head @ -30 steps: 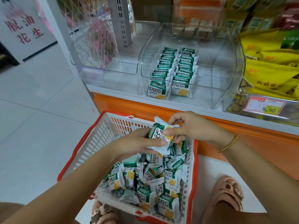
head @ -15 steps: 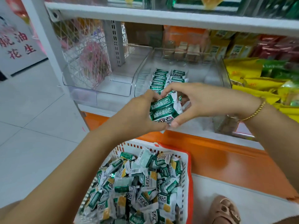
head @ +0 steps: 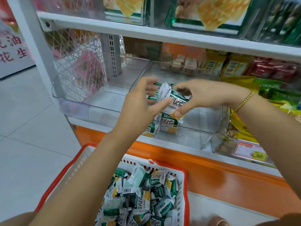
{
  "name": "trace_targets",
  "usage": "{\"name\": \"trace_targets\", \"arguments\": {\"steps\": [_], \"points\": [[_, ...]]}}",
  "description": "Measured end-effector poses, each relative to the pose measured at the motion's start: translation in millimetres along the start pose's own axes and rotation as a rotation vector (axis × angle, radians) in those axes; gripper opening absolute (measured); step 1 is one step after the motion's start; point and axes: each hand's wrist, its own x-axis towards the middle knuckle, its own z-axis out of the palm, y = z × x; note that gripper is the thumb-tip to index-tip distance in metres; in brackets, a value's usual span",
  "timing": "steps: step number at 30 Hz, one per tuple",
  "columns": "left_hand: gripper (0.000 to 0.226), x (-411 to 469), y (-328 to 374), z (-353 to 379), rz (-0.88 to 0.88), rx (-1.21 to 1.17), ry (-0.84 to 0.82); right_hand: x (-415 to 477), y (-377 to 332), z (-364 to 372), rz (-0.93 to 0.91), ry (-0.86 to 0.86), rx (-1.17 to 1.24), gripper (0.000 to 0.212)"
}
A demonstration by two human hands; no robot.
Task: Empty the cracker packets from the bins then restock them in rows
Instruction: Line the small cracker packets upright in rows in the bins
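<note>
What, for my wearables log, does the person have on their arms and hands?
No sleeves or gloves show on either arm. The left hand wears nothing visible; the right hand has a thin gold chain bracelet at its wrist.

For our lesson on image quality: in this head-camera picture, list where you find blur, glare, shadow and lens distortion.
Head view: light is soft and even, no hard shadows; top-shelf packs are blurred; the packet in the right hand prints fairly sharp; pale reflections streak the bin wall; the shelf edge slants, likely wide-angle skew.
</note>
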Motion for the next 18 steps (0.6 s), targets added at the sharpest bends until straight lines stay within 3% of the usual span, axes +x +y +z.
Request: {"name": "trace_targets", "arguments": {"steps": [3, 6, 10, 15, 18], "points": [[0.041, 1, -14, 2, -0.03, 0.225, 0.022, 10, 21, 3, 0.133, -0.199, 0.264, 0.051], [0.027, 2, -28, 3, -0.071, 0.479, -0.107, 22, 35, 15, 0.265, -0.314, 0.36, 0.074], [0.022, -2, -32, 8, -0.088, 0.544, -0.253, 38, 44, 27, 0.346, -0.383, 0.435, 0.054], [0.022, -1, -35, 10, -0.064, 0.551, -0.274, 42, 54, 32, 0.392, -0.428, 0.601, 0.062], [0.026, -2, -38, 13, -0.061, 0.571, -0.292, 44, 52, 35, 0.377, -0.39, 0.553, 0.048]]}}
